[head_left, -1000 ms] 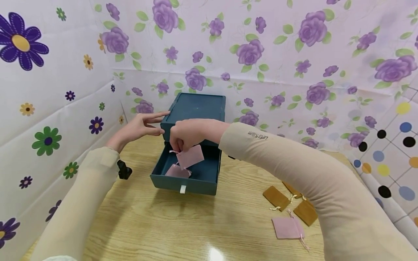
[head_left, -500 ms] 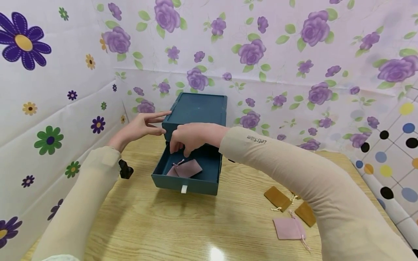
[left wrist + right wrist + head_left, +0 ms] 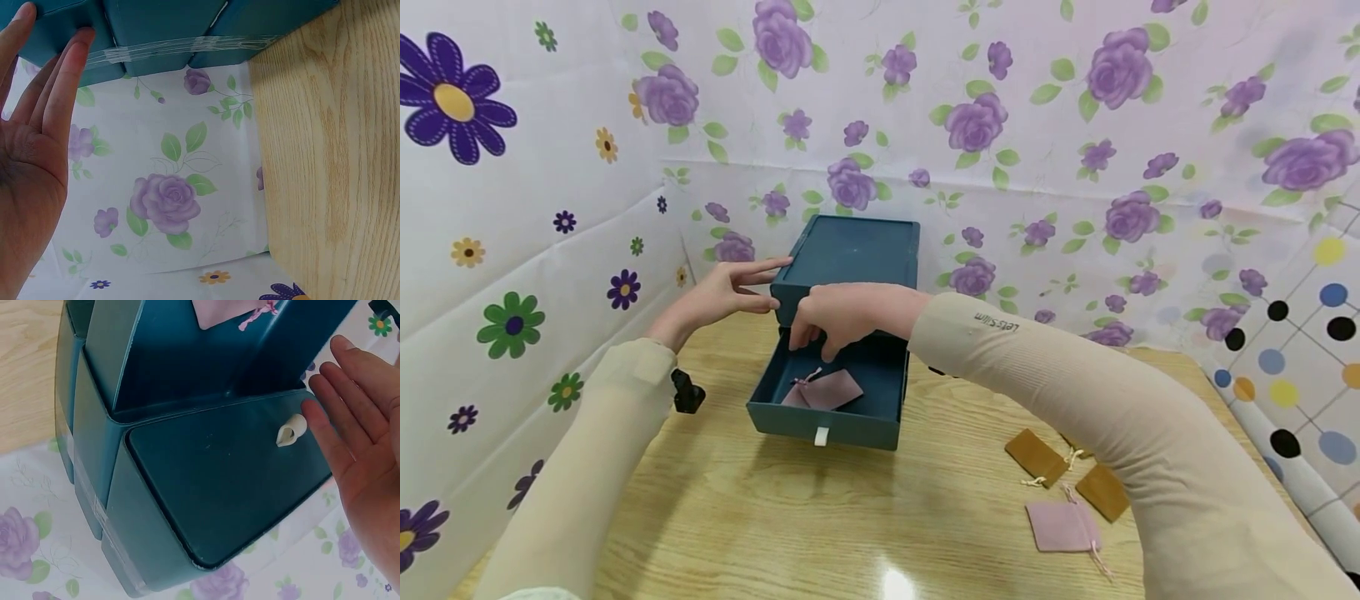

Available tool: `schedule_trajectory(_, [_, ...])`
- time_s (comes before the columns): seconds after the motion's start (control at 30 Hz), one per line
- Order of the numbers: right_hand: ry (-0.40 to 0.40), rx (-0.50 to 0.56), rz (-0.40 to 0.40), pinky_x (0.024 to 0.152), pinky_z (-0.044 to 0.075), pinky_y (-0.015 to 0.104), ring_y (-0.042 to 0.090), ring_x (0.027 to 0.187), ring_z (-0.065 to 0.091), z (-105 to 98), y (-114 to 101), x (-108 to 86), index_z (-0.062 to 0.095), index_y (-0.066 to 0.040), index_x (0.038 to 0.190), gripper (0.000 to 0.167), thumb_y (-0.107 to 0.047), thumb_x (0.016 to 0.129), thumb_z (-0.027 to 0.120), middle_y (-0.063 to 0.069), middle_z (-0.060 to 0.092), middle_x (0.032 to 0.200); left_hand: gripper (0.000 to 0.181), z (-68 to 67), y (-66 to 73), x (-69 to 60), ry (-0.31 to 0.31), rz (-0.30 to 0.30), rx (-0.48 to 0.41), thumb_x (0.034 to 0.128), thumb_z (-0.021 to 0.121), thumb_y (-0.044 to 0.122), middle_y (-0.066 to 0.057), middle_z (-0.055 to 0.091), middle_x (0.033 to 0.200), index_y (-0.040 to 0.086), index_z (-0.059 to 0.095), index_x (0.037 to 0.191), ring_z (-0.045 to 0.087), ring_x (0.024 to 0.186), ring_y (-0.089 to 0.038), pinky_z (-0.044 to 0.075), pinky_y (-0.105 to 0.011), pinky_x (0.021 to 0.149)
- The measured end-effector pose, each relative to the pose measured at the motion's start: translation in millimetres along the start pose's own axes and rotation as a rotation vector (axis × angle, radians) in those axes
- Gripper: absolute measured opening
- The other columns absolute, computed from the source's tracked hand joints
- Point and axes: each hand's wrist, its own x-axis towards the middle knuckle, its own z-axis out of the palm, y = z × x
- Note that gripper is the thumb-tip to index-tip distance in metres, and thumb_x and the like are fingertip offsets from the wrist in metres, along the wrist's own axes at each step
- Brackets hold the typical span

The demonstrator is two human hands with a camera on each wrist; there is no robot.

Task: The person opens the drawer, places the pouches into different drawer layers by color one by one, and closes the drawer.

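A dark blue drawer unit stands at the back of the table. Its lower drawer, with a white tab on the front, is pulled out. Inside lie two pink drawstring pouches, one overlapping the other. My right hand hovers over the drawer's back part with relaxed fingers and nothing in them; in the right wrist view the hand is beside the closed drawer's white tab. With fairly straight fingers, my left hand touches the unit's upper left side.
On the table's right lie mustard drawstring pouches, one partly hidden by my right sleeve, and a pink pouch. Clear tape binds the unit's stacked boxes. Flowered cloth hangs behind and on the left.
A second ago my right hand held a pink pouch by its drawstring end over the drawer. It let go, and the pouch dropped onto the other. My left hand stayed put.
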Motion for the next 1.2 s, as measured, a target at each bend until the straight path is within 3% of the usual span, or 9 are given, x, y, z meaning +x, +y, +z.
schedule_trajectory(0.1, [0.029,0.009,-0.018,0.106,0.050,0.026,0.011,0.125,0.061,-3.3,1.2,-6.9,0.062,-0.019,0.136,0.045,-0.016,0.092,0.071,0.000,0.065,0.135,0.064,0.7,1.2,-1.4,-0.003,-0.004,-0.009,0.0956,0.066,0.015,-0.016,0.040,0.157,0.031,0.041,0.152,0.054,0.133,-0.034,0.058,-0.038,0.095])
schedule_trajectory(0.37, [0.122,0.028,-0.066,0.103,0.052,0.028,0.012,0.123,0.063,-10.9,7.4,-41.9,0.063,-0.017,0.135,0.043,-0.018,0.093,0.070,0.000,0.066,0.134,0.064,0.4,1.4,-2.0,-0.003,-0.010,-0.002,0.0958,0.066,0.017,-0.016,0.036,0.159,0.032,0.039,0.153,0.055,0.133,-0.033,0.057,-0.040,0.097])
schedule_trajectory(0.47, [0.184,0.052,-0.085,0.102,0.054,0.030,0.014,0.122,0.064,-8.4,14.1,-59.2,0.064,-0.017,0.134,0.042,-0.019,0.093,0.070,0.001,0.066,0.133,0.064,0.6,1.3,-1.7,-0.001,-0.015,0.002,0.0958,0.066,0.017,-0.015,0.036,0.159,0.032,0.039,0.153,0.052,0.135,-0.035,0.056,-0.041,0.098])
schedule_trajectory(0.6, [0.302,0.112,-0.096,0.100,0.055,0.034,0.018,0.120,0.065,1.2,30.2,-85.6,0.066,-0.015,0.132,0.041,-0.018,0.092,0.072,0.003,0.067,0.132,0.064,0.8,1.6,-1.2,0.005,-0.019,0.018,0.0958,0.066,0.018,-0.015,0.037,0.158,0.033,0.039,0.152,0.060,0.127,-0.033,0.055,-0.042,0.099])
schedule_trajectory(0.73, [0.422,0.160,-0.071,0.099,0.056,0.037,0.019,0.119,0.065,17.4,46.8,-116.1,0.067,-0.012,0.130,0.039,-0.016,0.091,0.072,0.004,0.069,0.130,0.065,0.5,2.1,-0.7,0.004,-0.020,0.028,0.0957,0.066,0.018,-0.015,0.037,0.158,0.034,0.039,0.152,0.065,0.122,-0.028,0.054,-0.043,0.100])
schedule_trajectory(0.97, [0.567,0.177,0.012,0.096,0.057,0.039,0.019,0.116,0.067,59.4,65.6,-163.4,0.069,-0.016,0.126,0.035,-0.018,0.091,0.072,0.002,0.071,0.126,0.064,-0.9,2.0,-0.1,0.004,-0.023,0.027,0.0953,0.067,0.019,-0.015,0.037,0.158,0.035,0.041,0.151,0.068,0.117,-0.022,0.056,-0.038,0.097])
schedule_trajectory(1.2, [0.678,0.134,0.077,0.084,0.061,0.036,0.017,0.107,0.070,112.1,85.2,-200.0,0.070,-0.021,0.123,0.035,-0.019,0.089,0.074,-0.002,0.073,0.120,0.065,-0.6,0.4,-0.4,0.001,-0.012,0.050,0.0953,0.067,0.022,-0.016,0.037,0.158,0.035,0.039,0.152,0.063,0.123,-0.028,0.053,-0.045,0.101])
